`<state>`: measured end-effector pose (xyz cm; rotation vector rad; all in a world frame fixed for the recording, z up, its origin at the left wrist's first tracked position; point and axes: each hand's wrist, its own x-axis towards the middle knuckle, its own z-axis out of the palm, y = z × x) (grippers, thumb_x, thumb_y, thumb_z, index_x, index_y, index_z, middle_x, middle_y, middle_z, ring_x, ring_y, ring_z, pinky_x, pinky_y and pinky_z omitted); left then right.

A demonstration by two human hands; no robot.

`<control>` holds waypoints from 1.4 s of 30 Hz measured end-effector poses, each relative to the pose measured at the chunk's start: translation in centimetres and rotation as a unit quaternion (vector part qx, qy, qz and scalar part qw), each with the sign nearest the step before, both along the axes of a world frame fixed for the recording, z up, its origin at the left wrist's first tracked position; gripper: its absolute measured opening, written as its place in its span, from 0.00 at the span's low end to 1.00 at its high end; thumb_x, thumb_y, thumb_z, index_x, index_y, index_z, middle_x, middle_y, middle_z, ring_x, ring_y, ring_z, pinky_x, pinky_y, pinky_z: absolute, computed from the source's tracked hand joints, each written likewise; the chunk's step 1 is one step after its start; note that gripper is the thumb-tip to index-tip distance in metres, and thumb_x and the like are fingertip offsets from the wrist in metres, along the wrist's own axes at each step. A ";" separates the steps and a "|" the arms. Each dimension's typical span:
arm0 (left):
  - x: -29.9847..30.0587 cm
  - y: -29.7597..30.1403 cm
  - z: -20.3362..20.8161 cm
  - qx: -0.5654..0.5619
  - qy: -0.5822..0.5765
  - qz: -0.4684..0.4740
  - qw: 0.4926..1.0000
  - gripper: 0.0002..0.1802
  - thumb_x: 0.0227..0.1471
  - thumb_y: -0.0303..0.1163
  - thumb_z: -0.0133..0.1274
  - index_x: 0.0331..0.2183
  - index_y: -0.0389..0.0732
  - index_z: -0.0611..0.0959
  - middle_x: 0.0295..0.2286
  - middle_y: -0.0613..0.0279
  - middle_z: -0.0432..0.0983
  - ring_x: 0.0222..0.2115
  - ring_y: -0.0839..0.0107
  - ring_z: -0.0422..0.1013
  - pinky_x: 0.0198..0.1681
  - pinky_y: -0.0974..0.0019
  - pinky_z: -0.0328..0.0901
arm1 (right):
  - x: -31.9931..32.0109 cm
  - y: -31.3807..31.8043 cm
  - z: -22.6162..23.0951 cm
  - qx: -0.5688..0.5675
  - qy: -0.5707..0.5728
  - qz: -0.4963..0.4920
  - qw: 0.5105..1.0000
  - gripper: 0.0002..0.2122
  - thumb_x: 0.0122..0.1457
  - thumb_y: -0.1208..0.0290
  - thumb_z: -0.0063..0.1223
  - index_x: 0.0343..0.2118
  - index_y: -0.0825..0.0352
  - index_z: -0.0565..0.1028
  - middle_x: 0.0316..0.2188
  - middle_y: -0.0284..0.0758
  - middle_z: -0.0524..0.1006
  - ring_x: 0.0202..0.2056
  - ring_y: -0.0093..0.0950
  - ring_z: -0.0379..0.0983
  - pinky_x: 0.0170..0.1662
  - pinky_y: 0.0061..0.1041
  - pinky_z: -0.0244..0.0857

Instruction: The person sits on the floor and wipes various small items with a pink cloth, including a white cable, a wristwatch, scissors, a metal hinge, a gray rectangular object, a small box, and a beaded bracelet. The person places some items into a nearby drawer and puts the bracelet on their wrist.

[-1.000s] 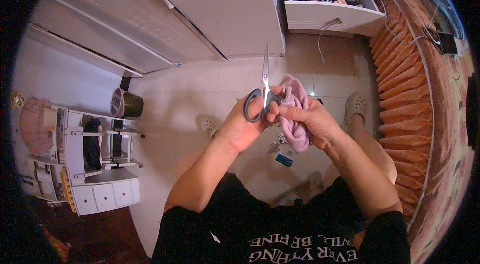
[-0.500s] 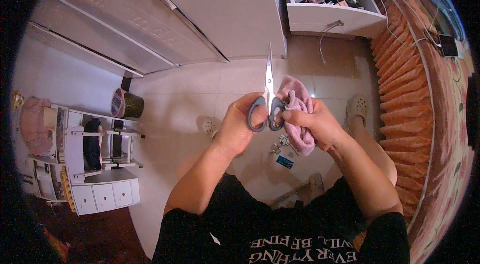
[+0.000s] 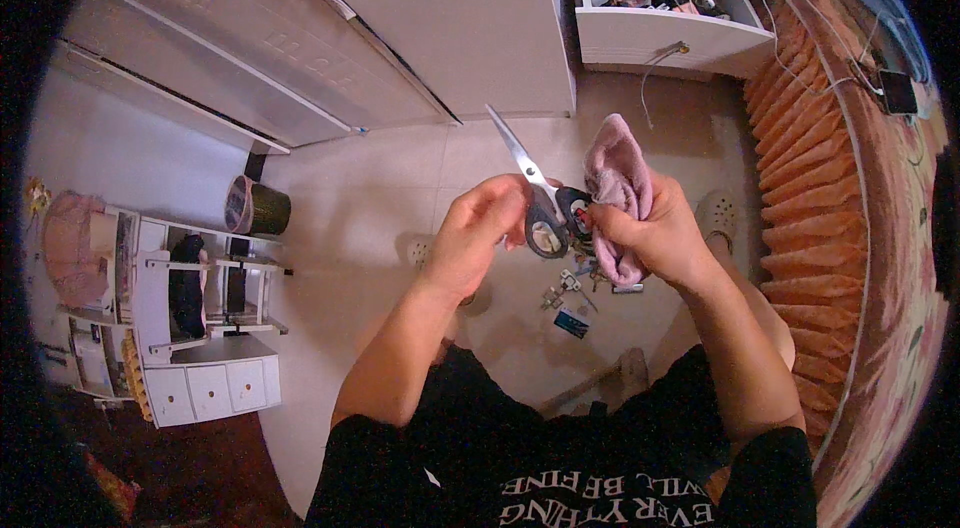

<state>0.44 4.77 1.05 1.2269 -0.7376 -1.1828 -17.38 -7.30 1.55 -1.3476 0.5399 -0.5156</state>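
A pair of scissors [image 3: 529, 171] with dark grey handle loops is held in front of me, its blades closed together and pointing away to the upper left. My right hand [image 3: 665, 233] grips a crumpled pink cloth [image 3: 625, 168], with the thumb pressed over it by the right handle loop. The cloth lies against that loop. My left hand [image 3: 483, 228] is curled at the left side of the scissors, its fingertips reaching behind the handle near the pivot; part of its grip is hidden. A small red spot shows by the right loop.
Small metal pieces [image 3: 570, 280] and a blue packet [image 3: 571, 321] lie on the tiled floor [image 3: 400, 153] below my hands. An open white drawer [image 3: 670, 33] full of odds and ends stands ahead. An orange ruffled bed skirt [image 3: 805, 198] runs along the right; a waste bin [image 3: 268, 208] stands left.
The scissors have tilted, their tips swinging to the left and their handles shifting right. My right hand and the cloth have moved slightly right and away from me.
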 end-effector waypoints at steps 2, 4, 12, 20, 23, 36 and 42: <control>-1.2 -0.2 1.6 0.049 -0.076 0.006 0.996 0.11 0.52 0.35 0.49 0.35 0.38 0.77 0.25 0.72 0.71 0.23 0.85 0.62 0.25 0.79 0.56 | 0.0 -0.1 -0.5 -0.013 0.008 0.007 1.000 0.09 0.48 0.70 0.54 0.30 0.69 0.71 0.24 0.29 0.74 0.26 0.18 0.68 0.30 0.20 0.65; -1.5 -0.3 1.5 0.047 -0.057 0.023 0.997 0.10 0.52 0.34 0.49 0.33 0.38 0.77 0.24 0.72 0.70 0.23 0.86 0.61 0.24 0.80 0.56 | 0.0 -0.2 -0.9 -0.019 0.046 0.020 0.999 0.10 0.49 0.70 0.54 0.32 0.69 0.71 0.24 0.29 0.74 0.26 0.19 0.69 0.31 0.20 0.65; -0.8 -0.1 0.9 0.062 -0.123 0.053 0.989 0.07 0.52 0.31 0.49 0.27 0.37 0.77 0.20 0.75 0.67 0.21 0.86 0.59 0.23 0.79 0.55 | 0.1 -1.3 0.1 0.216 -0.066 -0.050 0.973 0.17 0.47 0.74 0.49 0.42 0.70 0.66 0.36 0.35 0.73 0.36 0.26 0.71 0.43 0.23 0.64; -1.8 0.1 -0.1 0.006 -0.259 0.004 0.966 0.08 0.51 0.27 0.49 0.24 0.33 0.74 0.20 0.73 0.62 0.23 0.84 0.56 0.24 0.77 0.54 | 0.9 0.1 -2.0 -0.037 0.056 0.061 0.996 0.12 0.50 0.68 0.56 0.32 0.72 0.73 0.24 0.33 0.76 0.26 0.20 0.71 0.30 0.23 0.67; -1.7 0.2 0.0 0.007 -0.278 0.010 0.961 0.07 0.51 0.26 0.48 0.24 0.33 0.74 0.20 0.72 0.62 0.23 0.83 0.57 0.24 0.77 0.54 | 0.8 -0.1 -1.6 -0.062 0.069 0.044 0.995 0.12 0.48 0.67 0.57 0.29 0.72 0.74 0.21 0.35 0.76 0.24 0.22 0.72 0.27 0.25 0.67; -0.7 -1.0 -0.2 -0.025 -0.083 0.225 0.971 0.11 0.52 0.36 0.50 0.24 0.40 0.76 0.19 0.72 0.68 0.19 0.84 0.61 0.22 0.79 0.56 | 1.0 1.2 -2.1 0.275 -0.021 0.044 0.960 0.14 0.50 0.67 0.58 0.36 0.72 0.72 0.30 0.34 0.76 0.30 0.22 0.72 0.35 0.21 0.67; -3.0 -0.4 -1.4 0.007 -0.058 0.159 0.985 0.06 0.49 0.29 0.51 0.30 0.37 0.76 0.24 0.70 0.70 0.25 0.82 0.64 0.28 0.77 0.60 | 2.5 3.5 -4.7 0.231 -0.039 -0.004 0.972 0.11 0.52 0.70 0.55 0.36 0.70 0.72 0.30 0.33 0.76 0.30 0.22 0.72 0.35 0.21 0.67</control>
